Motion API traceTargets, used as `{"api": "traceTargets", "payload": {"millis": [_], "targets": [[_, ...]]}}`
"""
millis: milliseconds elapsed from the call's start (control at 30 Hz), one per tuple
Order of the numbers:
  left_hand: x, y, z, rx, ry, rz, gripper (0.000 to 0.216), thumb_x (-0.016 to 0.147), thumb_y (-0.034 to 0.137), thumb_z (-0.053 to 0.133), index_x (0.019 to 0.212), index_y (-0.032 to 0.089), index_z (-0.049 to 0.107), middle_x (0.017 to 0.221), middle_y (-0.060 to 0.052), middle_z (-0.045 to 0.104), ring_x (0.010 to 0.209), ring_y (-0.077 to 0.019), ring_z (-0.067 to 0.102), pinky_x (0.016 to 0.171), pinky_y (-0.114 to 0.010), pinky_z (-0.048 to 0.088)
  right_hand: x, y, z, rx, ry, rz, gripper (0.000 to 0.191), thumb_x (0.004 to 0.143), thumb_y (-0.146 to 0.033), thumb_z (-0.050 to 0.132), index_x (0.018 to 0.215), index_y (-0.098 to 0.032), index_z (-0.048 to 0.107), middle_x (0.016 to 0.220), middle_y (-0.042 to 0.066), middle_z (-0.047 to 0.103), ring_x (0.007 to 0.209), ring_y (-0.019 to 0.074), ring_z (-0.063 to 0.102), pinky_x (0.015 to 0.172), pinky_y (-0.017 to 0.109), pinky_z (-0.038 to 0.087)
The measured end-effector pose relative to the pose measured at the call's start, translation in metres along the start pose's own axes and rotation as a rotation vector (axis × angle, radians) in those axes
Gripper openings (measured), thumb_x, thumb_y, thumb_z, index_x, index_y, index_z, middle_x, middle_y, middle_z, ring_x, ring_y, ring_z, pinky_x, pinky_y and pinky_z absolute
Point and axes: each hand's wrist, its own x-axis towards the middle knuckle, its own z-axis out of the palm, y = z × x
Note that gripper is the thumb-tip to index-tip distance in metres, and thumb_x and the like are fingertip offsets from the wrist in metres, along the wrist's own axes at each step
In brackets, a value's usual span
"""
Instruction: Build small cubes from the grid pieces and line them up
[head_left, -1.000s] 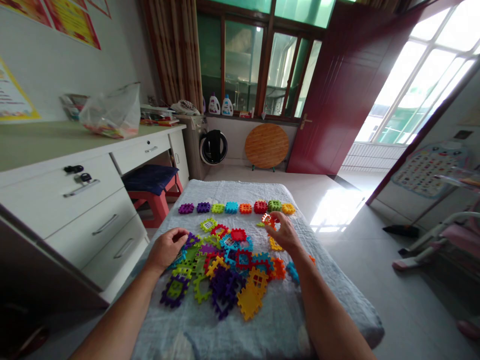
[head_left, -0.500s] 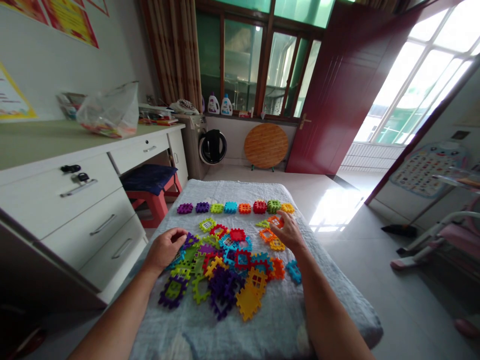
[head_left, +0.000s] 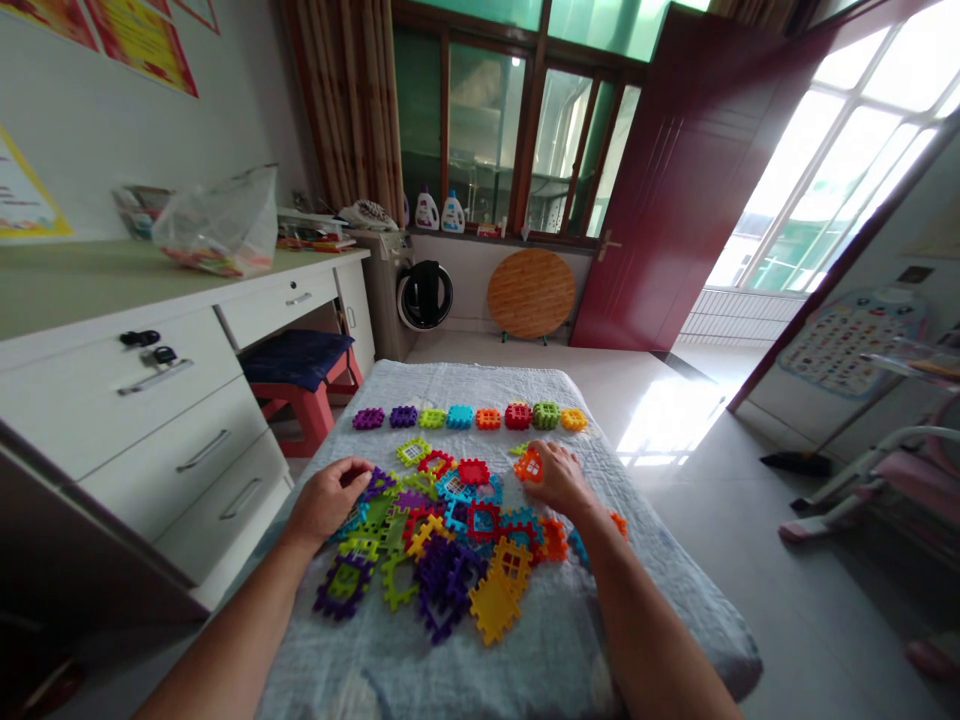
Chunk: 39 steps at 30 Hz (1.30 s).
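Note:
My left hand [head_left: 326, 502] rests at the left edge of a heap of plastic interlocking tiles, fingers curled, thumb and forefinger together. A purple tile [head_left: 381, 484] lies against its fingertips; whether it is pinched I cannot tell. My right hand [head_left: 556, 476] has its fingers closed at the right edge of an orange window tile [head_left: 529, 464]. Behind it a green tile [head_left: 519, 449] shows partly. The heap holds a red tile [head_left: 473, 471], dark purple tiles [head_left: 442, 575] and a yellow tile [head_left: 495, 605]. Beyond, a row of assembled blocks includes a red block [head_left: 517, 416] and a green block [head_left: 546, 415].
The cloth-covered table [head_left: 555, 650] bears all the tiles. An orange tile [head_left: 619, 523] and a blue tile [head_left: 578, 546] lie partly behind my right forearm. Left stand a white desk [head_left: 187, 370] and a red stool [head_left: 309, 415]; a round wooden tabletop [head_left: 531, 292] leans by the wall.
My right hand has moved left and nearer me, onto the orange window tile. An orange tile now shows right of my forearm. My left hand has hardly moved.

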Motion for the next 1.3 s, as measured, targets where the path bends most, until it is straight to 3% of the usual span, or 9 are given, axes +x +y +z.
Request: {"api": "traceTargets", "payload": {"millis": [300, 467, 567, 733, 833, 933, 1100, 1300], "targets": [[0.001, 0.000, 0.001, -0.002, 0.006, 0.002, 0.030, 0.072, 0.045, 0.054, 0.085, 0.020, 0.066, 0.084, -0.001, 0.071, 0.081, -0.0202, 0.065, 0.077, -0.027, 0.049, 0.004, 0.002, 0.003, 0.105, 0.174, -0.107, 0.052, 0.069, -0.017, 0.052, 0.121, -0.017, 0.050, 0.110, 0.009, 0.059, 0.104, 0.0234, 0.051, 0.092, 0.034, 0.036], [0.000, 0.000, 0.000, 0.000, 0.008, 0.000, 0.030, 0.072, 0.045, 0.054, 0.085, 0.020, 0.065, 0.085, -0.001, 0.071, 0.081, -0.0201, 0.065, 0.077, -0.027, 0.049, 0.001, -0.008, 0.002, 0.110, 0.162, -0.185, 0.049, 0.069, -0.020, 0.056, 0.119, -0.018, 0.053, 0.107, 0.010, 0.060, 0.102, 0.0249, 0.051, 0.093, 0.037, 0.036], [0.000, 0.000, 0.000, -0.010, -0.003, 0.003, 0.030, 0.072, 0.045, 0.053, 0.085, 0.020, 0.065, 0.085, -0.001, 0.071, 0.082, -0.0202, 0.065, 0.078, -0.027, 0.049, -0.001, -0.013, 0.000, 0.253, 0.154, -0.239, 0.046, 0.070, -0.027, 0.060, 0.115, -0.019, 0.054, 0.106, 0.008, 0.061, 0.100, 0.0234, 0.053, 0.090, 0.035, 0.038], [0.000, 0.004, 0.000, -0.003, 0.007, 0.004, 0.031, 0.071, 0.046, 0.054, 0.084, 0.020, 0.065, 0.084, -0.002, 0.071, 0.081, -0.0210, 0.065, 0.077, -0.028, 0.049, -0.001, -0.010, -0.005, 0.509, 0.100, -0.127, 0.036, 0.077, -0.033, 0.055, 0.110, -0.020, 0.054, 0.097, 0.004, 0.064, 0.087, 0.0189, 0.057, 0.082, 0.032, 0.042], [0.000, 0.005, -0.001, -0.010, 0.005, -0.002, 0.031, 0.071, 0.046, 0.054, 0.084, 0.020, 0.065, 0.083, -0.002, 0.071, 0.081, -0.0214, 0.065, 0.078, -0.029, 0.049, 0.000, -0.011, -0.003, 0.442, 0.170, -0.041, 0.029, 0.079, -0.034, 0.053, 0.104, -0.019, 0.056, 0.092, 0.004, 0.062, 0.088, 0.0199, 0.055, 0.082, 0.033, 0.040], [-0.001, 0.004, -0.001, -0.015, 0.000, -0.006, 0.030, 0.071, 0.046, 0.054, 0.084, 0.021, 0.065, 0.083, -0.002, 0.071, 0.081, -0.0214, 0.065, 0.078, -0.029, 0.049, 0.000, -0.016, 0.003, 0.237, 0.210, -0.027, 0.029, 0.073, -0.036, 0.061, 0.097, -0.020, 0.060, 0.093, 0.005, 0.060, 0.094, 0.0226, 0.050, 0.087, 0.036, 0.036], [0.000, 0.002, -0.001, -0.007, -0.003, -0.004, 0.030, 0.072, 0.046, 0.054, 0.085, 0.021, 0.065, 0.084, -0.001, 0.071, 0.082, -0.0210, 0.065, 0.079, -0.028, 0.049, -0.003, -0.026, 0.015, 0.010, 0.052, -0.106, 0.032, 0.070, -0.047, 0.065, 0.090, -0.022, 0.064, 0.096, 0.006, 0.057, 0.097, 0.0240, 0.047, 0.086, 0.036, 0.032], [0.001, 0.000, 0.000, -0.003, -0.015, -0.010, 0.031, 0.072, 0.046, 0.054, 0.086, 0.021, 0.065, 0.086, -0.002, 0.071, 0.084, -0.0212, 0.065, 0.079, -0.028, 0.049, -0.004, -0.027, 0.016, 0.015, -0.023, -0.106, 0.048, 0.069, -0.055, 0.064, 0.102, -0.020, 0.062, 0.097, 0.008, 0.060, 0.097, 0.0248, 0.049, 0.085, 0.037, 0.033]]}}
